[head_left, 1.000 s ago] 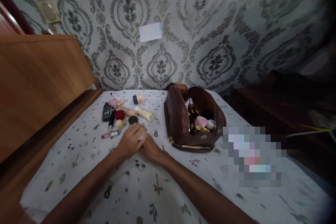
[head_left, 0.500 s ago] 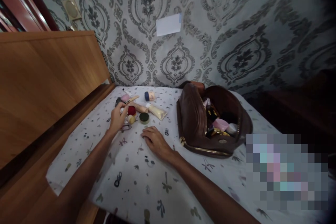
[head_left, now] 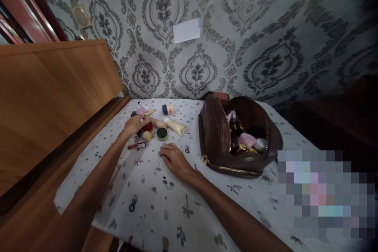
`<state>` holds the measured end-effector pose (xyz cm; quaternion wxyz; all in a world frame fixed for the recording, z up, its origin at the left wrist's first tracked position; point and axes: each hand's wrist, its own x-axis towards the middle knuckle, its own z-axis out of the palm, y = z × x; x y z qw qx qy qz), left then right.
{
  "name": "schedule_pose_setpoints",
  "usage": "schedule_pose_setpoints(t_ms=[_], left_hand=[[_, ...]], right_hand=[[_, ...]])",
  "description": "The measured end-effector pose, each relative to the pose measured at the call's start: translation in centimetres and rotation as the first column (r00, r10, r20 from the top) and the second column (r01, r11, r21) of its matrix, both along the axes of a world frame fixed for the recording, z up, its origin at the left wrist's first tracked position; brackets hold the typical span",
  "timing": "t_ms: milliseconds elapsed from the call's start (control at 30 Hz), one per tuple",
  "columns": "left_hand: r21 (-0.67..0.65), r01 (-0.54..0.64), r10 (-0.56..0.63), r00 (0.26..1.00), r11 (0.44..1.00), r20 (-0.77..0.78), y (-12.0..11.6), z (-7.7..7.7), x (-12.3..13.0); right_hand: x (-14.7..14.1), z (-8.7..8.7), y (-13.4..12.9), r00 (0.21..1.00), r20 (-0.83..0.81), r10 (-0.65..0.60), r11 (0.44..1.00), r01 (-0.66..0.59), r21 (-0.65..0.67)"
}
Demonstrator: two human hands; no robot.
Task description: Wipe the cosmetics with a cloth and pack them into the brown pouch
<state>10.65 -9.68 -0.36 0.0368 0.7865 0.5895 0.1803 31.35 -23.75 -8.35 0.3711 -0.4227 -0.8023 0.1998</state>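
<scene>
Left of centre in the frame, the left hand (head_left: pixel 134 125) reaches over a loose group of cosmetics, its fingertips at the red-lidded jar (head_left: pixel 147 126); whether they grip anything cannot be told. Near the centre, the right hand (head_left: pixel 174 158) lies palm down on the white patterned cloth (head_left: pixel 159 204), fingers relaxed and slightly bent, free of any object. Between and above the two hands sit a yellowish jar (head_left: pixel 147 136), a dark-green-lidded jar (head_left: pixel 162 134) and a cream tube (head_left: pixel 176 126), with a blue-capped jar (head_left: pixel 168 109) farther up. A reddish slim tube (head_left: pixel 134 146) lies just below the left hand. Right of centre, a brown bag (head_left: pixel 215 134) stands unzipped, a pink tub (head_left: pixel 247 139) showing among its contents, while grey patterned wallpaper (head_left: pixel 197 73) fills the top of the frame
</scene>
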Motion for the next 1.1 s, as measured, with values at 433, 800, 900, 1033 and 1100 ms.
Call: schedule_pose_setpoints(t_ms=[433, 800, 900, 1033, 1100], left_hand=[[0.13, 0.21, -0.199, 0.976, 0.969, -0.087, 3.5, 1.9, 10.0], [-0.02, 0.087, -0.089, 0.978, 0.996, -0.188, 7.8, -1.6, 13.1], [-0.02, 0.04, -0.043, 0.982, 0.999, -0.182, 7.5, -1.8, 13.5], [0.012, 0.015, -0.013, 0.992, 1.0, -0.127, 6.5, -1.0, 13.9], [0.051, 0.0, 0.004, 0.997, 0.999, -0.08, 5.9, 0.1, 13.5]], right_hand=[[-0.2, 0.1, -0.2, 1.0, 0.012, -0.002, 1.0, 0.002, -0.004], [0.2, 0.5, 0.0, 0.981, 0.195, 0.016, 0.994, -0.038, 0.107], [0.2, 0.2, 0.2, 0.983, 0.184, 0.021, 0.992, -0.043, 0.119], [0.1, 0.0, 0.3, 0.997, 0.061, -0.04, 0.999, 0.039, 0.022], [0.1, 0.2, 0.1, 0.989, -0.057, -0.133, 0.988, 0.129, -0.082]])
